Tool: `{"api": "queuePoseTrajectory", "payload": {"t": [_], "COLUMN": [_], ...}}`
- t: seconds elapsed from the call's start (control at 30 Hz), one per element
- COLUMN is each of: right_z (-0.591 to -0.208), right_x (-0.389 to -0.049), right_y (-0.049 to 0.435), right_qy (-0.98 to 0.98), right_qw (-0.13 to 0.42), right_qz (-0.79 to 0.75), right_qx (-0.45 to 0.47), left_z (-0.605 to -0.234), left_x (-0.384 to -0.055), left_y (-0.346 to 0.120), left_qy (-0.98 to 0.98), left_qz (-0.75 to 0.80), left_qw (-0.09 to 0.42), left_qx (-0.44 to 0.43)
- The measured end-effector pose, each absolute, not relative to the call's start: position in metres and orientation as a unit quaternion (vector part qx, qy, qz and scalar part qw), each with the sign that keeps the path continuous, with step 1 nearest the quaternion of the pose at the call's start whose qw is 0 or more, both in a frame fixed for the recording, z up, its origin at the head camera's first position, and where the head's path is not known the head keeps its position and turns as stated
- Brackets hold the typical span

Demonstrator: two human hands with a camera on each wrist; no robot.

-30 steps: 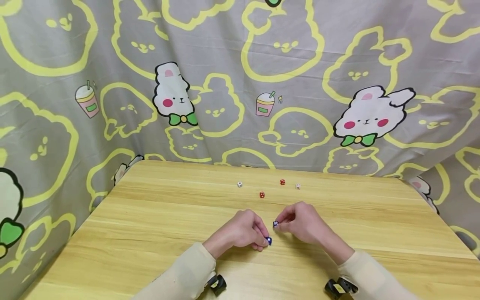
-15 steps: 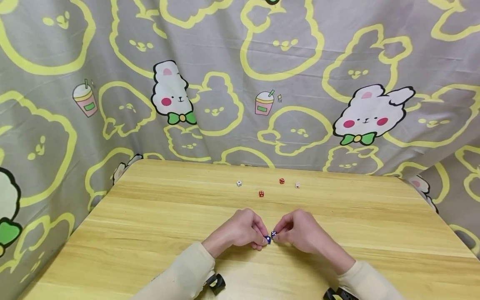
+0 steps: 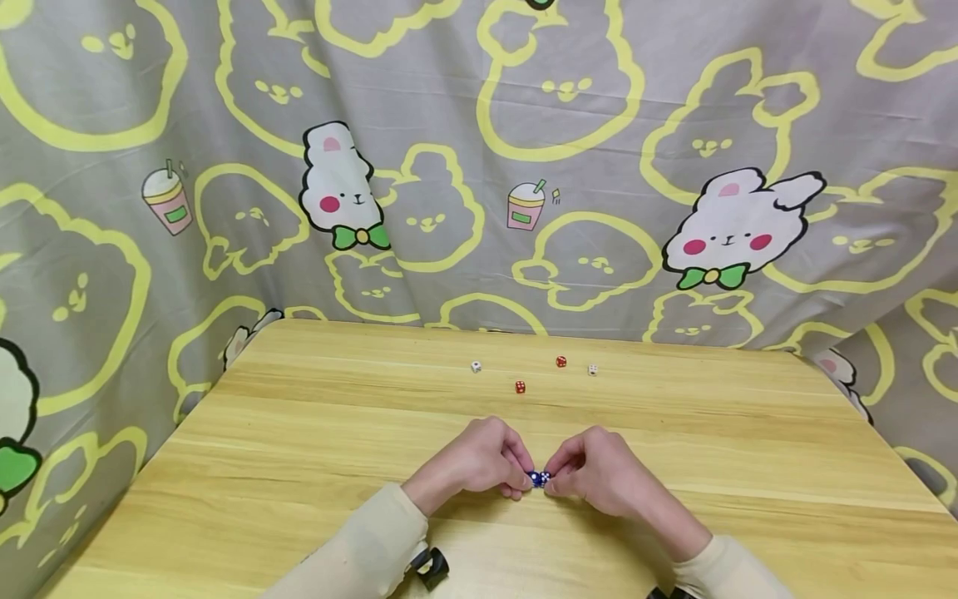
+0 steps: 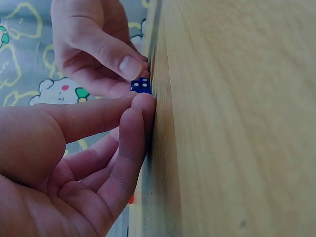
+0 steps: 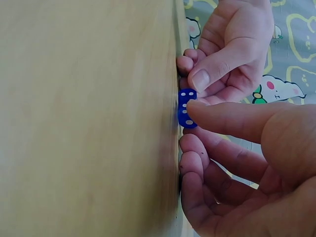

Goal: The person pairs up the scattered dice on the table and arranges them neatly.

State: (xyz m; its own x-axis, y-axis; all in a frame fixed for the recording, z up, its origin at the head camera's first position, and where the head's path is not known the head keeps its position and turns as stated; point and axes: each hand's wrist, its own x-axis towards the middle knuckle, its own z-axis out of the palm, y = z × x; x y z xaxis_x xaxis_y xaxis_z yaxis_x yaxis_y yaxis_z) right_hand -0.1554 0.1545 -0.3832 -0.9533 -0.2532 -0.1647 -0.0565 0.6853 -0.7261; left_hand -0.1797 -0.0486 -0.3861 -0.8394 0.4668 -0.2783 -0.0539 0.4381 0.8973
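Observation:
Two blue dice with white pips sit side by side on the wooden table, low in the middle of the head view. My left hand pinches the left blue die between thumb and fingertips. From the other side my right hand pinches the right blue die. In the right wrist view the blue dice line up face to face, partly covered by the right thumb. Only a small part of a blue die shows beyond the fingers in the left wrist view.
Farther back on the table lie a white die, a red die, another red die and a second white die. A grey patterned curtain hangs behind the table's far edge.
My right hand has brought its blue die toward me and slightly left, up against the other blue die. The left hand has stayed nearly still, keeping its pinch.

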Motion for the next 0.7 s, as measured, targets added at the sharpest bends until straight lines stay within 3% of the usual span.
{"api": "queuePoseTrajectory", "payload": {"t": [0.7], "right_z": [-0.3854], "right_x": [-0.1558], "right_y": [0.1544], "right_qy": [0.902], "right_qw": [0.130], "right_qz": [-0.400], "right_qx": [-0.096], "left_z": [-0.3879], "left_x": [-0.1804], "left_y": [-0.0527], "left_qy": [0.811], "left_qz": [0.512], "left_qw": [0.247], "left_qx": [0.139]}}
